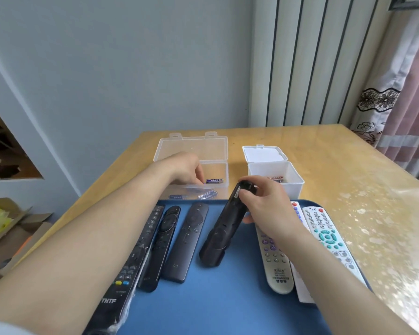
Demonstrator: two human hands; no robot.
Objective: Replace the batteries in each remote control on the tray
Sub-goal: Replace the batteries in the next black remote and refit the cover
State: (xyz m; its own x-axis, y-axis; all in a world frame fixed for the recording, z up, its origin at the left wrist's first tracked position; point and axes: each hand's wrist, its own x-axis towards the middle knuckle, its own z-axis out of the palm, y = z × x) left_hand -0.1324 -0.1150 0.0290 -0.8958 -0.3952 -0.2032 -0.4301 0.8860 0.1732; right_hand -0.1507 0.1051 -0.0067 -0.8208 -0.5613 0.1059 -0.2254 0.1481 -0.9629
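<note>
A wooden table [324, 151] stands before a ribbed radiator [312, 59], pink curtain [406, 112] right, cardboard boxes [12, 228] left.

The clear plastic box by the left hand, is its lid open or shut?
Open. The clear plastic box has its lid swung back, with a battery exposed inside.

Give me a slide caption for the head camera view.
Right hand tilts a black remote above the blue tray while left hand reaches into the clear battery box.

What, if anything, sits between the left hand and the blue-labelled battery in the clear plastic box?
Nothing visible. The left hand is already inside the open clear plastic box, fingertips beside the blue-labelled battery; the lid is folded back, with no object between them.
</note>
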